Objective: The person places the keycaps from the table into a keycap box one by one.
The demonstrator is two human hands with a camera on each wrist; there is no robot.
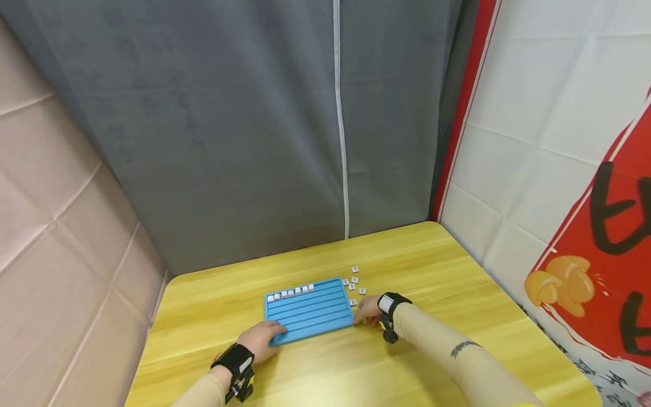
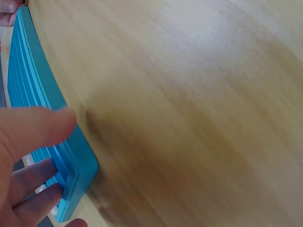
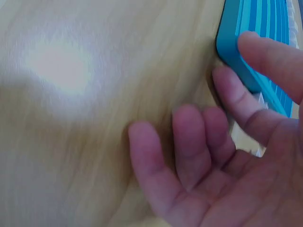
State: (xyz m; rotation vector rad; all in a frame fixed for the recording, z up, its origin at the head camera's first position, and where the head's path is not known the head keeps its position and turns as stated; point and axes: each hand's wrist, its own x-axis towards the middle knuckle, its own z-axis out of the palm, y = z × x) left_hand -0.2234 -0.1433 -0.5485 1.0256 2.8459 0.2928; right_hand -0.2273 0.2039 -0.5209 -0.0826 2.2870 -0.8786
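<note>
A blue ridged tray (image 1: 311, 314) lies on the table, with several white tiles (image 1: 291, 293) standing in a line along its far left groove. The left hand (image 1: 260, 340) grips the near left corner, its thumb (image 2: 42, 126) across the front edge and fingers (image 2: 38, 203) against the left side. At the near right corner, the right hand (image 1: 368, 310) pinches the tray between thumb (image 3: 265, 56) and index finger (image 3: 232, 87). Its other fingers curl loosely over the tabletop. Several loose white tiles (image 1: 354, 280) with small dark marks lie just right of the tray.
The wooden table (image 1: 203, 299) has rounded corners. Behind it hangs a grey curtain (image 1: 229, 141). A pale padded wall (image 1: 61, 226) stands at the left, and a white wall covering (image 1: 519, 141) with red print at the right.
</note>
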